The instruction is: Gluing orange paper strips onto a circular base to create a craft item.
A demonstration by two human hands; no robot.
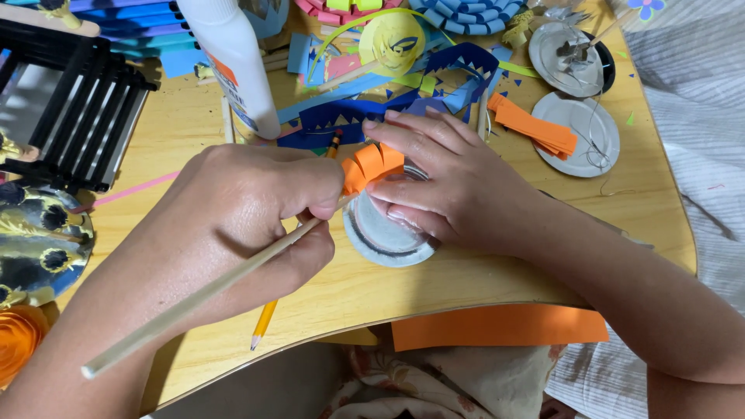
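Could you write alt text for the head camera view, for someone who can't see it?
The left hand holds a thin wooden stick against looped orange paper on a round white lid, steadied by the right hand, on a cluttered wooden table.

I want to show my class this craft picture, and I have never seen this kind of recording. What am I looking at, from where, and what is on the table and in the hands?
One camera, worn on the person's head, looks down at their two bare hands over a light wooden table. The left hand grips a thin wooden stick. The right hand presses on a small round white disc with curled orange paper strips. Around lie a yellow pencil, a white glue bottle, and blue paper scraps.
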